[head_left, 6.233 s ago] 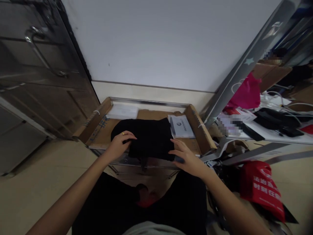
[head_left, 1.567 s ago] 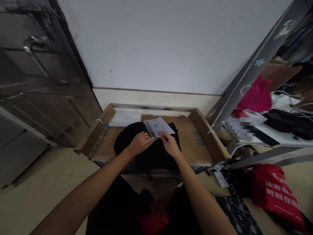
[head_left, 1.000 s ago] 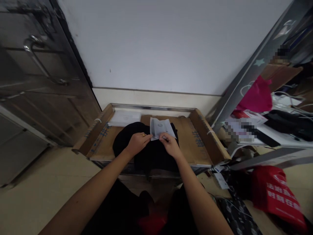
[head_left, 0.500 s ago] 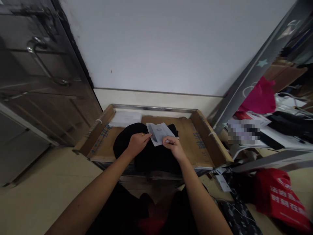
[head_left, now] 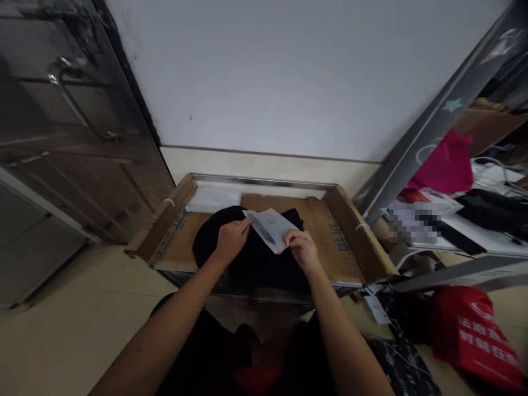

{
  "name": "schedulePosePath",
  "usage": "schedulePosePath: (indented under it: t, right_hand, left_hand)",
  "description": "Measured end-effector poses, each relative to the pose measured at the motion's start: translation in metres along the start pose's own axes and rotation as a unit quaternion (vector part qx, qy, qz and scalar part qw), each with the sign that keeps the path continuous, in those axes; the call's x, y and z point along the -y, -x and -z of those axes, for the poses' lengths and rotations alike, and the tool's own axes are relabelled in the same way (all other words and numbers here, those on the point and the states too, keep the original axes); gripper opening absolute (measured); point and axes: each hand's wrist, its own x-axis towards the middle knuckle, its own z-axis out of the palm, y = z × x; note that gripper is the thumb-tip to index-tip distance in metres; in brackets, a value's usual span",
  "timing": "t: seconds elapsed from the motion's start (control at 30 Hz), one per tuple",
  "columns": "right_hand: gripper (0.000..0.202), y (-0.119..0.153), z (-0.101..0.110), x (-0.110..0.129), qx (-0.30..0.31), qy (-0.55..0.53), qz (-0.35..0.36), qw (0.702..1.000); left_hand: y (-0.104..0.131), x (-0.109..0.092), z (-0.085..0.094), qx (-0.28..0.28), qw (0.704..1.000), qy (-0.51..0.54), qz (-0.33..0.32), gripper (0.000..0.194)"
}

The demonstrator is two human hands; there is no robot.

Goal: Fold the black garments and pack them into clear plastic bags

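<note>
A pale, thin plastic bag or envelope (head_left: pixel 272 223) with a small round mark hangs between my hands, its near side gaping a little. My left hand (head_left: pixel 233 239) pinches its left corner. On the right, my right hand (head_left: pixel 303 247) is closed on the lower right edge. Under both hands lies a dark folded cloth (head_left: pixel 264 269), spread over the front of the cardboard-lined table (head_left: pixel 330 258). A stack of similar white bags (head_left: pixel 216 198) rests at the table's back left.
Behind the table stands a white wall panel (head_left: pixel 268 77). To the left is a metal door (head_left: pixel 82 165) with a handle. At right, a cluttered white desk (head_left: pixel 457 225) holds a pink bag (head_left: pixel 443 165); a red bag (head_left: pixel 474 335) sits below it.
The bag has tilted and its near edge has opened wider between my hands. My right hand has shifted slightly right, my left hand slightly up.
</note>
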Motion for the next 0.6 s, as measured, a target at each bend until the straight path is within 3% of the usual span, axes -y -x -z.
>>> schedulePosePath:
  t: [0.37, 0.6]
  right_hand:
    - [0.015, 0.002, 0.001, 0.002, -0.102, -0.01, 0.013, 0.995]
    - [0.01, 0.003, 0.009, -0.003, -0.15, -0.069, -0.002, 0.986]
  left_hand:
    - [-0.001, -0.001, 0.002, -0.031, 0.998, -0.046, 0.032, 0.031]
    - [-0.004, 0.0, 0.004, -0.089, 0.996, -0.011, 0.02, 0.026]
